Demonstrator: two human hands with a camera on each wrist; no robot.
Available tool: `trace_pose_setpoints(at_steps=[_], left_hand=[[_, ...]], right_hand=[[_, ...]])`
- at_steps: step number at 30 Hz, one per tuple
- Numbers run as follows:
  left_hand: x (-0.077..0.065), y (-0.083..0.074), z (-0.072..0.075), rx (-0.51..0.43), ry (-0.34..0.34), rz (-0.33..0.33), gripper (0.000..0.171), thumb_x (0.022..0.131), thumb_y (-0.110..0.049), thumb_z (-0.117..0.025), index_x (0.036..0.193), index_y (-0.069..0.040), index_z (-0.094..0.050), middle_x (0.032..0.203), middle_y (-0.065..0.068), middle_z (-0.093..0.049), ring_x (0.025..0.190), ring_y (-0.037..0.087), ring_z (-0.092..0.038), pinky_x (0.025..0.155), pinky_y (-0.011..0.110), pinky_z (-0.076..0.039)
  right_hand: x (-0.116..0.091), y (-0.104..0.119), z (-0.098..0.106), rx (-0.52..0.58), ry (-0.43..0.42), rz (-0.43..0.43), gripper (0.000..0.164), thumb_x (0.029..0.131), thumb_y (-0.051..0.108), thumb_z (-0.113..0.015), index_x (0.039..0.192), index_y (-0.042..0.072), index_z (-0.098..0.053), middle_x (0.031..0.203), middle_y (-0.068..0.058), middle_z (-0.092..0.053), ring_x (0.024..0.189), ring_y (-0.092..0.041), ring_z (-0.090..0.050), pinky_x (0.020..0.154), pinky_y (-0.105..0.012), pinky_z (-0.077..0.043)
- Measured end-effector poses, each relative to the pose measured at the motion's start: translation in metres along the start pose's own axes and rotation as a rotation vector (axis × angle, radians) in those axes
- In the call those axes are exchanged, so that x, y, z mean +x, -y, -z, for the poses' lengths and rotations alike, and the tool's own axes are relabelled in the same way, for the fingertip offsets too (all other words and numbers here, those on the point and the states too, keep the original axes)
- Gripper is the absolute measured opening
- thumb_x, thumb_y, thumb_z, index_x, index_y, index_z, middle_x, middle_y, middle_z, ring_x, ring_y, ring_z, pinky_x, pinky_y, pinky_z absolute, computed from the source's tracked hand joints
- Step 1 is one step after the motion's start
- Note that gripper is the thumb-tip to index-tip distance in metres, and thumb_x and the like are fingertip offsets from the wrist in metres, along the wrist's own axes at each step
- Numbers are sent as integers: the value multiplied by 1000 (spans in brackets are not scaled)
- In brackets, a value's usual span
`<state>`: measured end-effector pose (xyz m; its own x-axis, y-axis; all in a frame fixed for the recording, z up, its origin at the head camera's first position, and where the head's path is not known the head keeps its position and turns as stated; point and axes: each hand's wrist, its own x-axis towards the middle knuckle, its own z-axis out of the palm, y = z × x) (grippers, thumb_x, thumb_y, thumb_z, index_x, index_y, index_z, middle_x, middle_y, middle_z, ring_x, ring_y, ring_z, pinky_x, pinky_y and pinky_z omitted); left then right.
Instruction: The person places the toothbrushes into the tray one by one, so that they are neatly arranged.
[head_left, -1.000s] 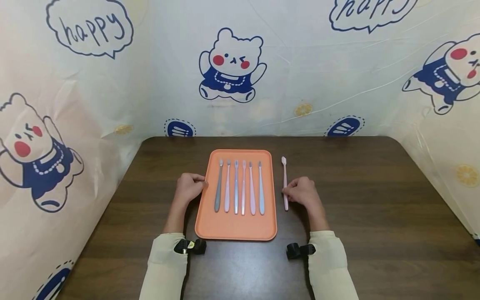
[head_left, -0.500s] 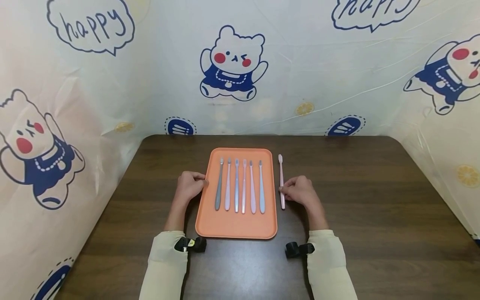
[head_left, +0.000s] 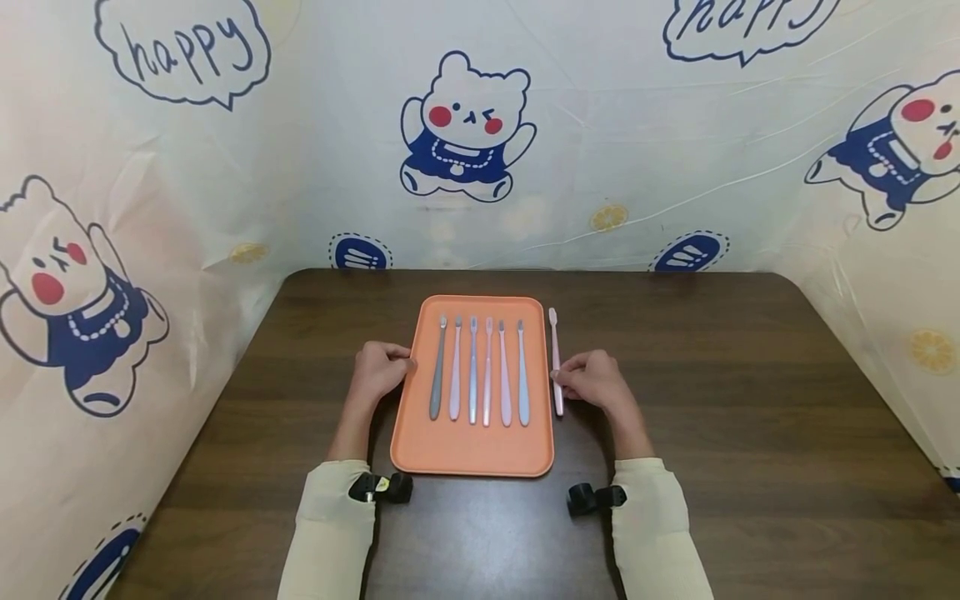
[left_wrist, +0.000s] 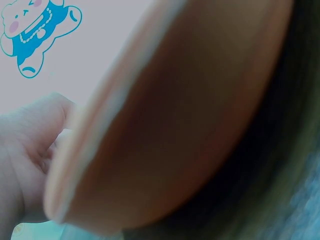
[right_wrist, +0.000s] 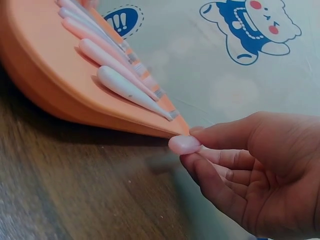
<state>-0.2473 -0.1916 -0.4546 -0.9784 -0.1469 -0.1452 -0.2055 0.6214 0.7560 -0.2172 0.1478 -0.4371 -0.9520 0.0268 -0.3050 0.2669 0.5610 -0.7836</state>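
An orange tray [head_left: 472, 454] lies on the table with a row of toothbrushes on it, heads toward the far side. The leftmost toothbrush [head_left: 437, 383] is grey-green; the rightmost toothbrush [head_left: 523, 392] is light blue, and pink, lilac and blue ones lie between. My left hand [head_left: 378, 371] pinches the tray's left rim; in the left wrist view the tray's underside hides its fingertips. Between thumb and fingers my right hand [head_left: 592, 379] pinches a pink toothbrush [head_left: 554, 337] just beside the tray's right rim, head pointing away. Its handle end [right_wrist: 184, 144] shows at the fingertips in the right wrist view.
The dark wooden table [head_left: 750, 417] extends on both sides of the tray. A white printed sheet [head_left: 585, 150] with cartoon bears stands behind and along the sides. Black cameras [head_left: 596, 500] are strapped over the sleeves at both wrists.
My right hand has moved left with the pink toothbrush, bringing it from a little way off to close beside the tray's right rim. The left hand has stayed at the left rim.
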Motion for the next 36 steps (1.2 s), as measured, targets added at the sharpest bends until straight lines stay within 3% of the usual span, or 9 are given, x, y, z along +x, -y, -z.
trace_pose_setpoints(at_steps=[10, 18, 25, 36], left_hand=[[-1, -1, 0, -6, -5, -3, 28, 88, -15, -67, 108, 1, -78, 106, 21, -77, 90, 26, -71, 77, 34, -57], [-1, 0, 0, -9, 8, 16, 29, 89, -16, -67, 111, 0, -77, 110, 21, -75, 94, 28, -71, 78, 35, -57], [0, -1, -1, -7, -2, 3, 28, 89, -15, -67, 110, 0, -77, 108, 21, -76, 94, 28, -71, 80, 36, -57], [-1, -2, 0, 4, 5, 5, 28, 89, -15, -67, 110, 1, -77, 108, 21, -76, 95, 28, -70, 82, 38, -56]], right_hand=[[0, 7, -6, 26, 4, -1, 23, 94, 15, -68, 106, -4, -73, 75, -7, -70, 62, -9, -62, 61, -23, -53], [-1, 11, -10, 17, 6, 11, 24, 94, 15, -70, 108, -4, -72, 80, -9, -72, 62, -8, -63, 61, -22, -55], [-2, 15, -12, 7, 11, 24, 22, 93, 14, -71, 104, -4, -74, 78, -9, -72, 62, -8, -64, 60, -21, -55], [-6, 23, -15, -69, -22, -25, 18, 87, 17, -77, 94, 1, -76, 76, -7, -70, 63, -10, -64, 61, -25, -56]])
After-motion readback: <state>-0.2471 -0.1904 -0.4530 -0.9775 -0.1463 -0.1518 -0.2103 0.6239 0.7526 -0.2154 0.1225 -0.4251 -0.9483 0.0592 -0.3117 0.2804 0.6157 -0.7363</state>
